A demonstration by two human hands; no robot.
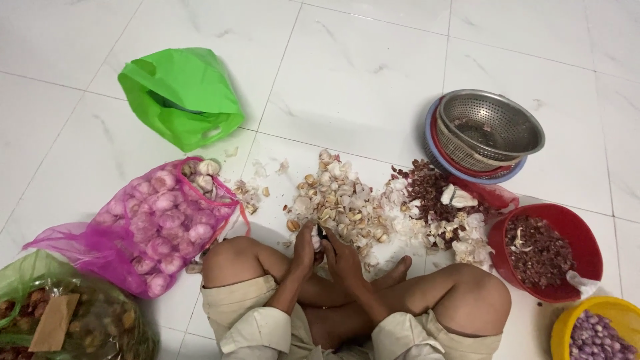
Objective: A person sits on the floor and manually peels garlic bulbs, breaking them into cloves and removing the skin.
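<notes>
I sit cross-legged on a white tiled floor. My left hand [305, 248] and my right hand [343, 257] meet just in front of my shins, fingers closed around a small dark object [321, 235] between them; what it is cannot be told. Right beyond my hands lies a heap of garlic cloves and papery skins [339, 199]. A pink mesh bag of whole garlic bulbs [160, 223] lies beside my left knee.
A green plastic bag [181, 95] lies far left. A metal colander [489, 128] sits in stacked basins at far right. A red bowl of reddish peels [541, 251], a yellow bowl of small purple bulbs [595, 330] and a green mesh sack [73, 313] stand nearby.
</notes>
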